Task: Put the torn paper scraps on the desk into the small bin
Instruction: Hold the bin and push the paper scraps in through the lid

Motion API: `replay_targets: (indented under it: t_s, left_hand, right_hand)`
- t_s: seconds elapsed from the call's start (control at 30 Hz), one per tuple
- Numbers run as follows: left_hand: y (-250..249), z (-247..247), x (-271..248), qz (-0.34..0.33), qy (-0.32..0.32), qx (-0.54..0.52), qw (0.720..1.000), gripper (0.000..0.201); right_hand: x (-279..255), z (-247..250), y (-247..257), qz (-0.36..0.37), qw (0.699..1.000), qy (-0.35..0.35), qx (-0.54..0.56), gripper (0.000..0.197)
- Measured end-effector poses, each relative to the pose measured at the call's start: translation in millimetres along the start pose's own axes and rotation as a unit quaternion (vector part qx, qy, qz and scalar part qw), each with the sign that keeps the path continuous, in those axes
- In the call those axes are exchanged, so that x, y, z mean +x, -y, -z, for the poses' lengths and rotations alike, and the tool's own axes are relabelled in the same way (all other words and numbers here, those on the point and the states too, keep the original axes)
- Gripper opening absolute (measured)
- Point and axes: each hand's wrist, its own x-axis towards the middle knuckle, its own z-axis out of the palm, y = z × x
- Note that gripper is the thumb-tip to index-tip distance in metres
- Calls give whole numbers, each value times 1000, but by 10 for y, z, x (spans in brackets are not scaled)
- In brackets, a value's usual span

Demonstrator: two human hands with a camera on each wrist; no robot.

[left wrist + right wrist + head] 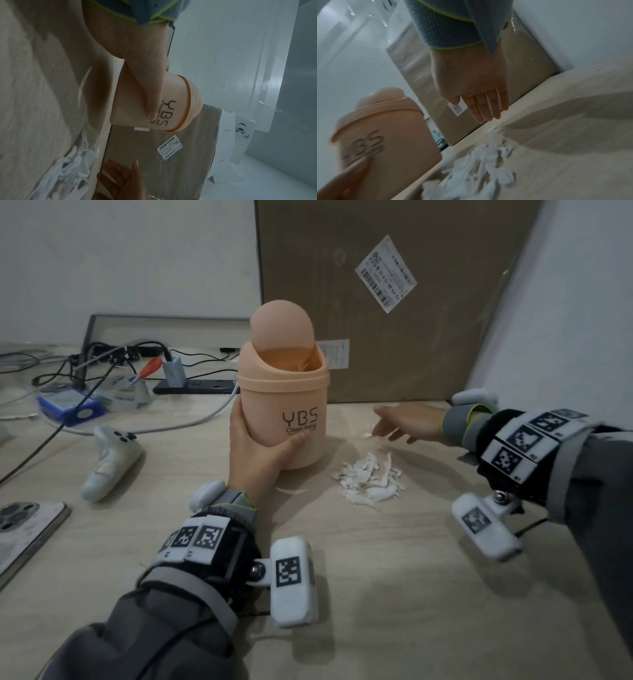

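Note:
A small peach bin (284,412) marked YBS stands upright on the desk, its swing lid tipped open. My left hand (255,446) grips its lower body, thumb (150,94) across the front. A pile of white torn paper scraps (370,479) lies on the desk right of the bin; they also show as scraps (481,166) in the right wrist view. A single scrap (367,434) lies behind the pile. My right hand (407,422) hovers flat over the desk beyond the pile, fingers (486,108) straight and together, holding nothing.
A big cardboard box (394,302) leans on the wall behind the bin. To the left lie a white controller (109,460), a phone (24,535), a power strip (195,386) and tangled cables. A lone paper sliver (291,490) lies by my left wrist.

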Motion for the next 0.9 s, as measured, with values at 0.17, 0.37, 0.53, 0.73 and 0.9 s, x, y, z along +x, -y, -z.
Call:
replay_targets:
  t_s: [0.17, 0.37, 0.53, 0.73, 0.9]
  left_hand:
    - [16, -32, -20, 4, 0, 0, 1000, 125]
    - [56, -34, 39, 8, 3, 7, 1000, 128]
    - [39, -4, 61, 9, 6, 8, 1000, 130]
    - [-32, 38, -4, 0, 9, 23, 1000, 129]
    - [-81, 24, -86, 1, 22, 24, 999, 130]
  right_hand:
    - [225, -90, 91, -48, 998, -16, -42, 63]
    - [358, -178, 168, -62, 996, 43, -55, 68]
    - [38, -199, 122, -15, 991, 131, -24, 59]
    - [-300, -200, -90, 17, 998, 54, 0, 50]
    - [-474, -156, -228, 27, 986, 32, -161, 61]
